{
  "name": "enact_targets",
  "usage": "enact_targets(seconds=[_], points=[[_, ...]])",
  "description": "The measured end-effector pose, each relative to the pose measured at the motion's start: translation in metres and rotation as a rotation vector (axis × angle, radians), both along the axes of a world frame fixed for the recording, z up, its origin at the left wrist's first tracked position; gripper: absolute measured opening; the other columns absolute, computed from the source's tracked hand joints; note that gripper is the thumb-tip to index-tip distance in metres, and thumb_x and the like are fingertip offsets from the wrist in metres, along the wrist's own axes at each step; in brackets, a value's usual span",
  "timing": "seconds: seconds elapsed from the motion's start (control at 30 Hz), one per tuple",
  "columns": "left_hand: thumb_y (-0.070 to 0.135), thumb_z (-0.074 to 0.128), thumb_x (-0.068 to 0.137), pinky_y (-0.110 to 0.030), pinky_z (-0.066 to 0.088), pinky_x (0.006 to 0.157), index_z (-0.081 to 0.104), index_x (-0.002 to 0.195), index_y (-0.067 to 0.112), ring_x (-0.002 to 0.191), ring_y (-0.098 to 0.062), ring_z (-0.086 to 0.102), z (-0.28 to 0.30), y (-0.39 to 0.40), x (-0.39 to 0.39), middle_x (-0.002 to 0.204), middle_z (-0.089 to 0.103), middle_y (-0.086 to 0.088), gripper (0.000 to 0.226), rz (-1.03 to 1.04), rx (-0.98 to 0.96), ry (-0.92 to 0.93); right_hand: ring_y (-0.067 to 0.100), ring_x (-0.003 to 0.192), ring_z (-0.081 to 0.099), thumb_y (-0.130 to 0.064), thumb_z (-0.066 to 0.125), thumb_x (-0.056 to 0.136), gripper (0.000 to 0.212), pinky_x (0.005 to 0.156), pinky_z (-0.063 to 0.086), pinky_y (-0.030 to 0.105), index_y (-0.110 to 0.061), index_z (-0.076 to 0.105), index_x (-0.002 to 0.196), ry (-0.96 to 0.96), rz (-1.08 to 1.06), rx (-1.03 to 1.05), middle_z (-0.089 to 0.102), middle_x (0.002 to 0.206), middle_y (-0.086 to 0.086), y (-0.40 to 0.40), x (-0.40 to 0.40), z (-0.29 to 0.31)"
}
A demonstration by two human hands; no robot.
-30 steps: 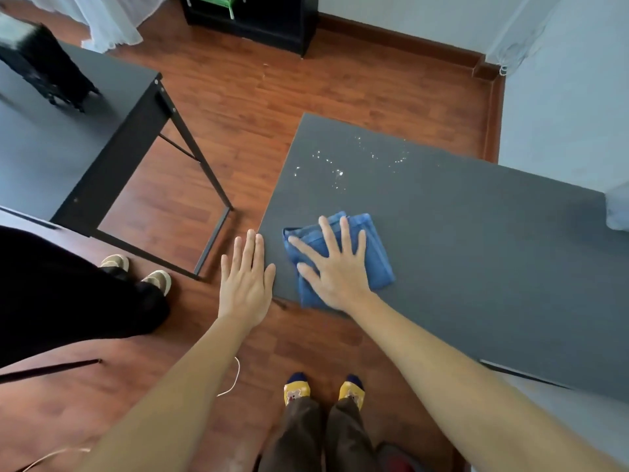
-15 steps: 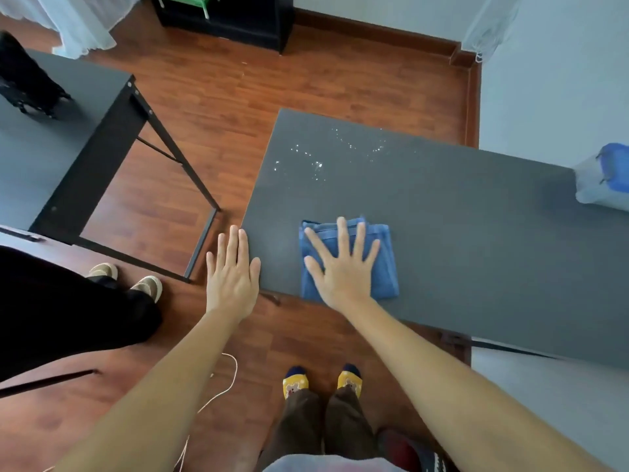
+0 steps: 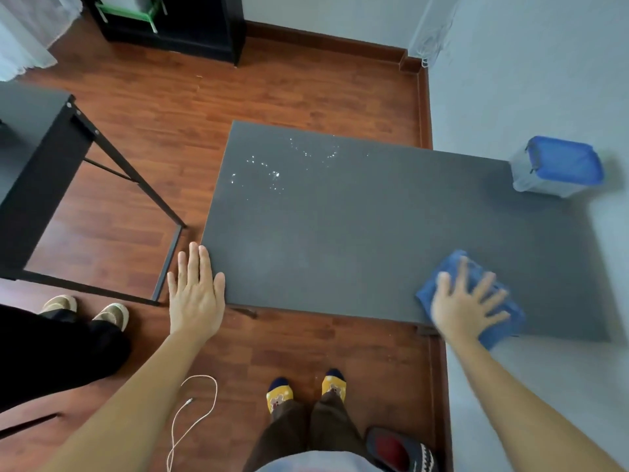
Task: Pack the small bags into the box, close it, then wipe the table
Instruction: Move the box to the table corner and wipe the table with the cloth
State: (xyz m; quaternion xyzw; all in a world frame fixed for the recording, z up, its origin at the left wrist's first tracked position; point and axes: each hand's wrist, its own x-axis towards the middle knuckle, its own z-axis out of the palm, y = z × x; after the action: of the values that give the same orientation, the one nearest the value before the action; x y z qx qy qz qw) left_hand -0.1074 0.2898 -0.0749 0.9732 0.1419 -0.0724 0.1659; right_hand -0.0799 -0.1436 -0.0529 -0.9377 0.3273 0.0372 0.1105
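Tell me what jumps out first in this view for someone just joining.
The right hand, motion-blurred, presses a blue cloth flat at the grey table's near right corner. White specks dot its far left part, and a blue-lidded box stands closed at the far right.

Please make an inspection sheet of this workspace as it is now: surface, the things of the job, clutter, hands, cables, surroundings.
Surface: dark grey table; white specks scattered at its far left part.
Job's things: blue cloth at the near right corner; box with blue lid on, far right corner. Small bags: nothing seen.
Clutter: nothing seen on the table.
Hands: right hand flat on the cloth, fingers spread, blurred; left hand flat at the table's near left edge, holding nothing.
Cables: white cable on the floor.
Surroundings: wooden floor; second black table to the left; another person's feet; slipper.
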Motion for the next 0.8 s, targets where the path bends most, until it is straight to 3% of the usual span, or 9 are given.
enact_targets(seconds=[0.07, 0.17, 0.27, 0.33, 0.43, 0.5, 0.57, 0.67, 0.8], points=[[0.047, 0.007, 0.095, -0.052, 0.008, 0.12, 0.002, 0.154, 0.012, 0.151, -0.028, -0.001, 0.001, 0.0, 0.0, 0.164, -0.001, -0.006, 0.069, 0.0, 0.007, 0.008, 0.049, 0.147, 0.011, -0.056, 0.037, 0.096, 0.057, 0.111, 0.008, 0.073, -0.042, 0.028, 0.15, -0.04, 0.286, -0.062, 0.02, 0.162, 0.015, 0.082, -0.003, -0.007], [0.048, 0.004, 0.094, -0.052, 0.007, 0.12, -0.002, 0.154, 0.012, 0.151, -0.027, -0.004, 0.005, -0.003, 0.0, 0.164, -0.005, -0.005, 0.07, -0.01, 0.018, 0.054, 0.045, 0.149, 0.011, -0.059, 0.022, 0.099, 0.053, 0.114, 0.009, 0.07, -0.049, 0.017, 0.151, -0.052, 0.919, -0.056, 0.02, 0.163, 0.009, 0.183, -0.025, -0.017], [0.05, -0.001, 0.092, -0.052, 0.005, 0.121, -0.007, 0.153, 0.013, 0.151, -0.026, -0.008, 0.007, -0.001, -0.001, 0.163, -0.01, -0.004, 0.072, -0.018, 0.052, 0.072, 0.037, 0.151, 0.01, -0.059, 0.02, 0.1, 0.05, 0.116, 0.012, 0.067, -0.054, 0.015, 0.149, -0.065, 1.313, -0.034, 0.018, 0.164, 0.001, 0.166, -0.003, -0.012], [0.051, -0.002, 0.092, -0.052, 0.005, 0.121, -0.008, 0.153, 0.013, 0.15, -0.026, -0.009, 0.007, 0.0, -0.001, 0.163, -0.01, -0.005, 0.072, -0.017, 0.063, 0.083, 0.033, 0.152, 0.007, -0.06, 0.025, 0.099, 0.051, 0.118, 0.011, 0.065, -0.054, 0.014, 0.148, -0.011, 1.145, -0.083, 0.015, 0.165, -0.002, 0.111, 0.022, -0.01], [0.049, 0.007, 0.095, -0.055, 0.008, 0.12, 0.0, 0.153, 0.004, 0.15, -0.031, -0.003, 0.007, -0.008, 0.001, 0.163, 0.001, -0.014, 0.073, -0.004, 0.078, 0.078, 0.034, 0.151, -0.006, -0.069, 0.011, 0.092, 0.056, 0.117, 0.006, 0.065, -0.058, -0.004, 0.145, 0.095, 0.381, -0.011, 0.003, 0.166, -0.001, 0.029, 0.044, -0.001], [0.048, 0.013, 0.098, -0.059, 0.01, 0.118, 0.009, 0.151, -0.002, 0.149, -0.037, 0.003, 0.009, -0.02, 0.007, 0.161, 0.009, -0.022, 0.073, 0.058, 0.085, 0.083, 0.038, 0.15, -0.007, -0.077, 0.0, 0.082, 0.063, 0.115, 0.007, 0.069, -0.058, -0.011, 0.142, 0.137, 0.179, 0.033, 0.002, 0.166, 0.004, 0.023, 0.044, 0.006], [0.047, 0.021, 0.1, -0.063, 0.012, 0.114, 0.018, 0.149, -0.006, 0.147, -0.043, 0.01, 0.012, -0.034, 0.014, 0.156, 0.019, -0.029, 0.073, 0.131, 0.081, 0.081, 0.044, 0.149, 0.001, -0.08, 0.01, 0.085, 0.069, 0.113, 0.009, 0.072, -0.054, 0.001, 0.148, 0.131, 0.379, -0.037, 0.008, 0.165, 0.009, 0.048, 0.03, 0.0], [0.047, 0.038, 0.098, -0.067, 0.013, 0.112, 0.019, 0.148, -0.007, 0.145, -0.046, 0.013, 0.013, -0.05, 0.036, 0.154, 0.021, -0.033, 0.076, 0.254, 0.061, 0.061, 0.043, 0.15, 0.007, -0.074, 0.028, 0.09, 0.066, 0.112, 0.011, 0.071, -0.052, 0.015, 0.15, 0.087, 0.933, -0.101, 0.012, 0.165, 0.006, 0.104, 0.005, -0.011], [0.056, 0.028, 0.096, -0.063, 0.011, 0.114, 0.014, 0.15, -0.002, 0.147, -0.042, 0.01, 0.01, -0.064, 0.056, 0.156, 0.017, -0.028, 0.08, 0.371, 0.073, 0.071, 0.038, 0.151, 0.008, -0.066, 0.027, 0.096, 0.055, 0.114, 0.013, 0.068, -0.055, 0.015, 0.149, -0.02, 1.354, -0.066, 0.015, 0.165, 0.002, 0.129, 0.063, -0.012]])
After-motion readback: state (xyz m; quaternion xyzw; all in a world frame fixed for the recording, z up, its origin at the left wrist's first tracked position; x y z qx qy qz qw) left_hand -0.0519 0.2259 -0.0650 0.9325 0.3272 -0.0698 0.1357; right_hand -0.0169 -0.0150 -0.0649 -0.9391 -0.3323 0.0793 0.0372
